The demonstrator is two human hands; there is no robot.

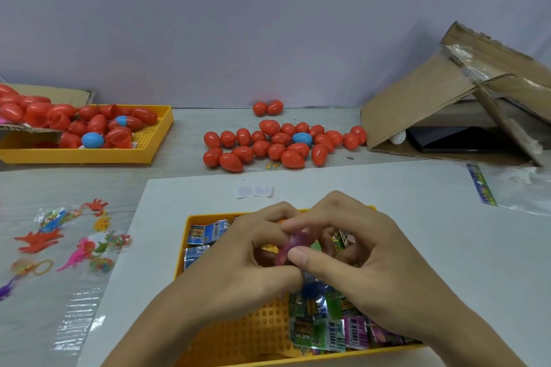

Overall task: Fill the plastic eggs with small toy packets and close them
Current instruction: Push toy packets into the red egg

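Torn cardboard box (423, 98) lying open back right, loose rubbery toy creatures (38, 240) far left, white sheet (447, 247)

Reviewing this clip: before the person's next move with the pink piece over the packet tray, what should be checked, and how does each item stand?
1. Left hand and right hand both grip the pink piece: ok.
2. Packet already inside: cannot tell, fingers hide it.
3. Piece closed: cannot tell.
4. Packets left in near tray: ok.
5. Space beside closed eggs: ok.
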